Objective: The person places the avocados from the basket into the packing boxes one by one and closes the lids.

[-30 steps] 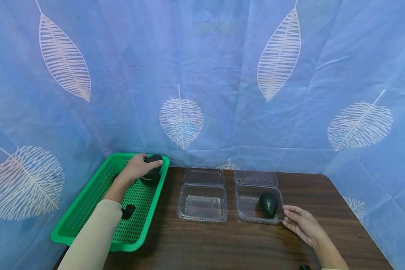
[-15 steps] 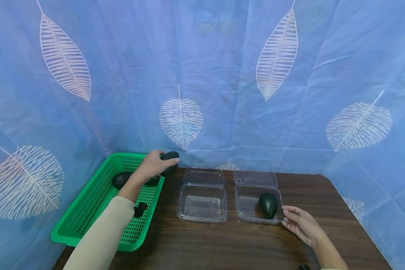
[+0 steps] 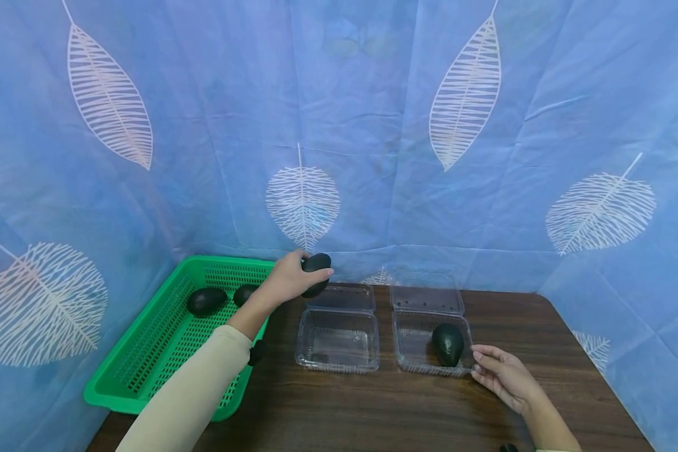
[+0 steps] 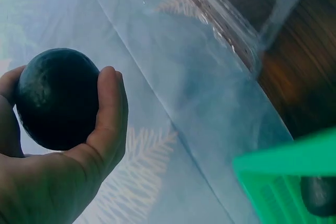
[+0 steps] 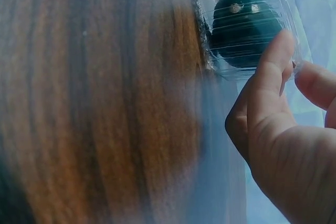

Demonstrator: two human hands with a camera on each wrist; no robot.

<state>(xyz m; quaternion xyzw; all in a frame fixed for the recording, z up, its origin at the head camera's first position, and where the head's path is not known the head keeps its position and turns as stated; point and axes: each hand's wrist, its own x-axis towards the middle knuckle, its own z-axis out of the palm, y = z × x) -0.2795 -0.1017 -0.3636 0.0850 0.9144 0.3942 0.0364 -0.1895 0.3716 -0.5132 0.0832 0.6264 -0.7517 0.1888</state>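
Note:
My left hand (image 3: 285, 277) grips a dark avocado (image 3: 317, 262), thumb on one side and fingers on the other. It holds the fruit in the air, behind the left clear plastic container (image 3: 339, 361). In the left wrist view the rounded end of this avocado (image 4: 58, 98) faces the camera. My right hand (image 3: 503, 376) pinches the right-hand wall of the right clear plastic container (image 3: 405, 342) between thumb and fingers. Inside that container lies another avocado (image 3: 448, 345), also seen through the plastic in the right wrist view. Both containers have their lids raised at the back.
A green perforated basket (image 3: 97, 397) stands at the left, with two avocados (image 3: 206, 302) visible in it; my left arm hides part of it. A blue leaf-print cloth (image 3: 373, 157) hangs behind the brown wooden table (image 3: 373, 414).
My left hand has lifted an avocado out of the basket and carried it right, over the basket's rim, to behind the left container. My right hand stays at the right container.

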